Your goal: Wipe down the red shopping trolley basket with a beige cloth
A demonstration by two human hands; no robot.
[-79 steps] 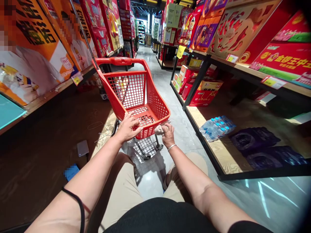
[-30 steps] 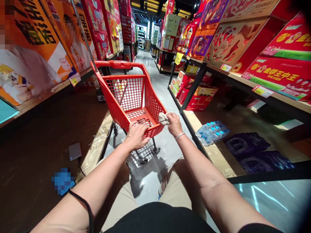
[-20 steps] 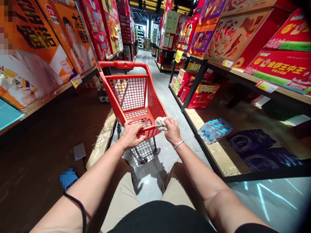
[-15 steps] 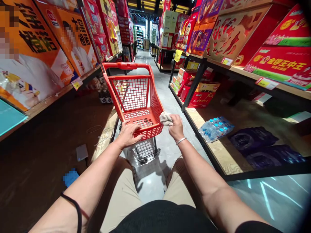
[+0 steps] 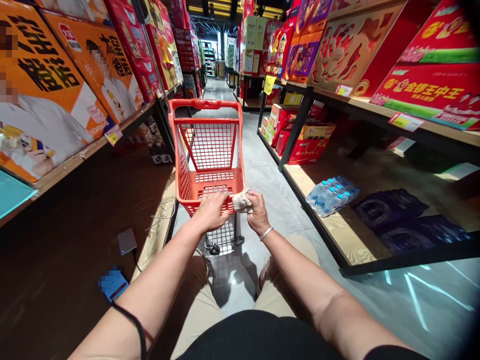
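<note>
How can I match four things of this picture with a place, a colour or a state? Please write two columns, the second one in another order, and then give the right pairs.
Column one
1. left hand
2. pack of bottles
3. shopping cart
4. right hand

Column two
A. red, with a grid of openings
B. holding a pale cloth
C. on the near edge of the shopping cart
D. on the low wooden shelf at the right side

Right pairs: 1-C, 2-D, 3-A, 4-B
</note>
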